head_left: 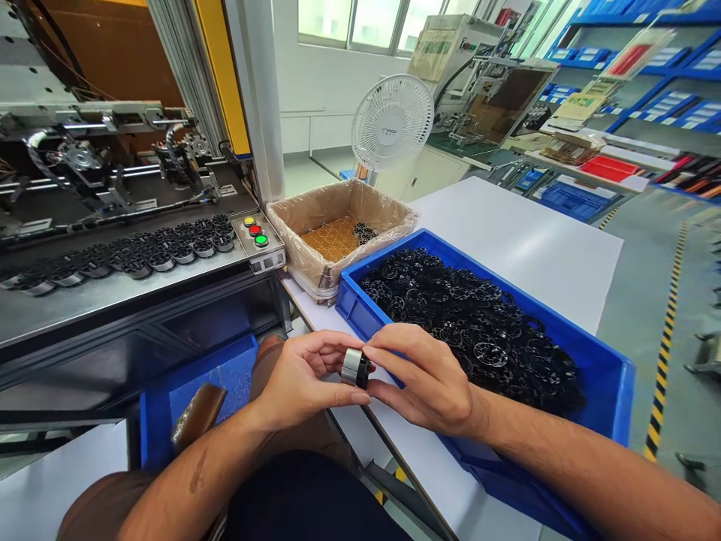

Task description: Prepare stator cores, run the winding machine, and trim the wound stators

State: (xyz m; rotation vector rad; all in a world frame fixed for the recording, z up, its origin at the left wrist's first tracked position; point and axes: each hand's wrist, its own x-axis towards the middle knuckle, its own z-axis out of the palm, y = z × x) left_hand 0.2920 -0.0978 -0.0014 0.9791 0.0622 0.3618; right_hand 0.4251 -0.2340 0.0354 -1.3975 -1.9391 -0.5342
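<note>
Between my two hands, above my lap, is a short silver metal ring with a black plastic part (pixel 364 371) at its right side. My left hand (pixel 307 379) grips the metal ring (pixel 351 367) between thumb and fingers. From the right, the fingertips of my right hand (pixel 425 376) pinch the black part. A blue bin (pixel 618 391) just beyond my right hand holds a heap of black plastic rings (pixel 478 323). Rows of black parts with silver rings (pixel 161 259) stand on the machine's metal ledge at the left.
A plastic-lined box (pixel 343 263) with a brown layered sheet and a few black parts stands behind the bin. A button panel (pixel 259 242) with yellow, red and green buttons sits on the machine corner. A white fan (pixel 393 124) is behind.
</note>
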